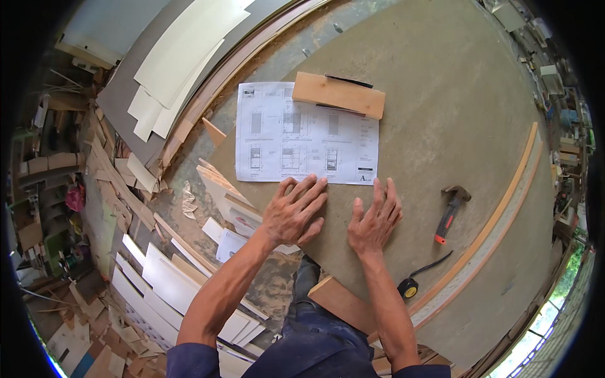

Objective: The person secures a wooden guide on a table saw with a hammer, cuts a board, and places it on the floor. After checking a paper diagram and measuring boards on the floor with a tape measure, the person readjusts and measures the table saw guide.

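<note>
A printed sheet of drawings (271,138) lies flat on the grey-brown worktable (441,113). Across its upper right corner rests a wooden block (340,93), with thin dark strips showing along its edges. My left hand (295,211) has its fingers spread, the tips at the sheet's lower edge. Just right of it, my right hand (375,220) is stretched out over the table, fingertips close to the sheet's lower right corner. Neither hand holds anything. To the right of my right hand lie a claw hammer (450,214) with a black and red handle and a tape measure (408,288).
A long curved-looking wooden strip (498,217) runs along the table's right side. Below, by my body, is a wooden board (340,303). Pale panels (167,277) stand at the lower left, larger sheets (183,57) lie upper left, and wood scraps (107,183) litter the floor.
</note>
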`<state>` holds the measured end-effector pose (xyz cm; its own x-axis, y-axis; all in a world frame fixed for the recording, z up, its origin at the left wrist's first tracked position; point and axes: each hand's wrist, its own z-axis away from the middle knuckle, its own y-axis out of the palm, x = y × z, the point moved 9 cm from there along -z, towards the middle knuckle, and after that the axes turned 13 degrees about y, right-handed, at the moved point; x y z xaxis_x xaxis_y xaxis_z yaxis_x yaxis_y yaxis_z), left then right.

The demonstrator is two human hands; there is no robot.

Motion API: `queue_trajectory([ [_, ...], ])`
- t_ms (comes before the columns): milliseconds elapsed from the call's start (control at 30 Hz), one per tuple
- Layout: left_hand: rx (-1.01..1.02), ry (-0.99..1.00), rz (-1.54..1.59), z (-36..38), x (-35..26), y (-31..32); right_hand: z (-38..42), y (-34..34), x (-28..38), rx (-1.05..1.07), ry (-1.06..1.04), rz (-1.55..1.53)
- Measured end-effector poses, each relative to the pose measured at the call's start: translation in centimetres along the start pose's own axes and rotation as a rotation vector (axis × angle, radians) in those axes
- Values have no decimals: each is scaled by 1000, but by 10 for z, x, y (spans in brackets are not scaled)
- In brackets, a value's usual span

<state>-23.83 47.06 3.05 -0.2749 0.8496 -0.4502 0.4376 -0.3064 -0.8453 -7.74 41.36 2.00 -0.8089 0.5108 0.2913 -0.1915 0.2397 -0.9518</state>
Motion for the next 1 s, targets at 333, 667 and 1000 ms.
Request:
queue_trajectory([
  [333,-2,-29,-5,0,1,1,-1,2,3,52,-14,72],
  [667,-20,-23,-26,-3,2,0,1,4,3,37,-55,105],
  [1000,-5,-42,-17,-3,2,0,0,-1,1,-14,-24,-2],
])
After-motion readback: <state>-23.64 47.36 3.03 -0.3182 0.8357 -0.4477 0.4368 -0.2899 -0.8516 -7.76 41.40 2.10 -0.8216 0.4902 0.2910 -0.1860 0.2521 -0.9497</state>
